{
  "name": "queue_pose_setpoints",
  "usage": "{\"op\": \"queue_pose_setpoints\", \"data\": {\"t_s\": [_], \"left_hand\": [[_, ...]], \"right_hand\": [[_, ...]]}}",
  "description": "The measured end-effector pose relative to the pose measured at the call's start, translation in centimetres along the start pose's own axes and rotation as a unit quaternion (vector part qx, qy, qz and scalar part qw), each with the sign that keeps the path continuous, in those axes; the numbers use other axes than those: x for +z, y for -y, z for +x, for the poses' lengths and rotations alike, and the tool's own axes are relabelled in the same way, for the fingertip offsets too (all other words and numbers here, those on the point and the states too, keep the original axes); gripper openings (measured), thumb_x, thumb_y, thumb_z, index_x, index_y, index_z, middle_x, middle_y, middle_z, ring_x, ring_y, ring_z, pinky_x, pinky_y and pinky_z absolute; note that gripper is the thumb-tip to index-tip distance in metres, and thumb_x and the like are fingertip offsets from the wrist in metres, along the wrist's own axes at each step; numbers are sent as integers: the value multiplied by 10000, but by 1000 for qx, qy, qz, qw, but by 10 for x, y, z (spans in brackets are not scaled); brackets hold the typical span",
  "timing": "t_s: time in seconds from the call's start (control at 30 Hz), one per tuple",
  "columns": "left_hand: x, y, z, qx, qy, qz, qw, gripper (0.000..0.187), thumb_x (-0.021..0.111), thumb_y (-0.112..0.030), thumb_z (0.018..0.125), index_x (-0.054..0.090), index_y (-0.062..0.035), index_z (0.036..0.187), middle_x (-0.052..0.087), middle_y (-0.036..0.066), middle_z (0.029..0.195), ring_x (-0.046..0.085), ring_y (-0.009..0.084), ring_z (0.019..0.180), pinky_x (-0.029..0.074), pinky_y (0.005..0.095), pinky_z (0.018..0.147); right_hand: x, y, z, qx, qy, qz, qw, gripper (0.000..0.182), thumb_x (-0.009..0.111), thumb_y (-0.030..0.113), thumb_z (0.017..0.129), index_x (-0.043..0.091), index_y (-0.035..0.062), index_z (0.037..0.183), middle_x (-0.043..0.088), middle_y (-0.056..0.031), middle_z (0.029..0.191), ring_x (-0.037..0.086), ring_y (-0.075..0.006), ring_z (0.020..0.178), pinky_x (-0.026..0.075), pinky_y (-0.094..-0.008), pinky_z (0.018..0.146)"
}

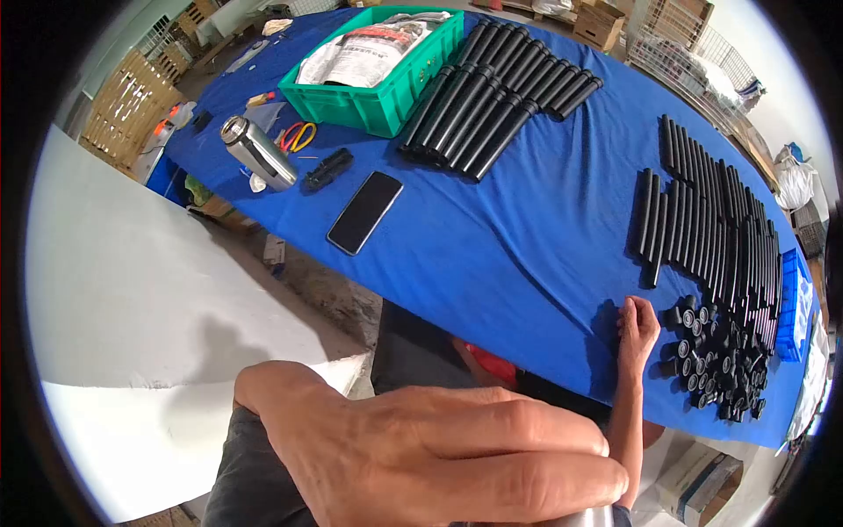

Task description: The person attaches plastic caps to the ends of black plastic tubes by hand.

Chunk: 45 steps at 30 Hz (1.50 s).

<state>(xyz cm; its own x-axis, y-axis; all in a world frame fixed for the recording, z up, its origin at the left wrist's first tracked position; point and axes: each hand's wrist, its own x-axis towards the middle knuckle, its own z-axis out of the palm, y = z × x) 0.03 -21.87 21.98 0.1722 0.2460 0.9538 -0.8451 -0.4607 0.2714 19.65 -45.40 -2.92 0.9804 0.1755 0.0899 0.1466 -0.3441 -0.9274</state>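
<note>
My left hand is large and close to the camera at the bottom, its fingers bent round a silvery metal object that is mostly hidden below them. On the blue cloth near the table's front edge rests my right hand, fingers curled in, with nothing visible in it. Just right of it lie many small black round fittings. Beyond them black tubes lie side by side in rows.
A green crate with newspaper stands at the back, beside longer black tubes. Towards the left are a steel flask, scissors, a black object and a phone. A blue bin sits at the right edge.
</note>
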Motion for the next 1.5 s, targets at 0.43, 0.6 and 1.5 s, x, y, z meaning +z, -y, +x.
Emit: {"op": "queue_pose_setpoints", "data": {"t_s": [0.43, 0.6, 1.5], "left_hand": [[-120, 7, 3, -329, 253, -18, 909, 720, 935, -336, 732, 662, 104, 1232, 731, 261, 1092, 732, 355, 986, 573, 445, 903], [-178, 18, -40, -549, 58, 126, 824, 936, 922, -110, 668, 457, 4, 1472, 594, 185, 1424, 570, 257, 1327, 440, 408, 1148], [-201, 110, -165, -415, 65, 426, 801, 245, 694, -180, 1009, 653, 14, 865, 543, -16, 730, 498, 86, 727, 438, 288, 650]], "right_hand": [[-1, -12, 1, 6, -10, 7, 1000, 165, 642, 180, 1047, 713, 32, 1063, 629, 22, 779, 515, -20, 629, 385, -191, 528], [0, -8, 1, 9, -10, -13, 1000, 165, 650, 189, 1045, 709, 35, 1046, 624, 24, 775, 510, -21, 626, 378, -189, 527], [10, 9, -2, -142, -96, -157, 973, 107, 742, 128, 931, 696, 32, 933, 672, -123, 820, 677, -275, 704, 531, -368, 660]]}}
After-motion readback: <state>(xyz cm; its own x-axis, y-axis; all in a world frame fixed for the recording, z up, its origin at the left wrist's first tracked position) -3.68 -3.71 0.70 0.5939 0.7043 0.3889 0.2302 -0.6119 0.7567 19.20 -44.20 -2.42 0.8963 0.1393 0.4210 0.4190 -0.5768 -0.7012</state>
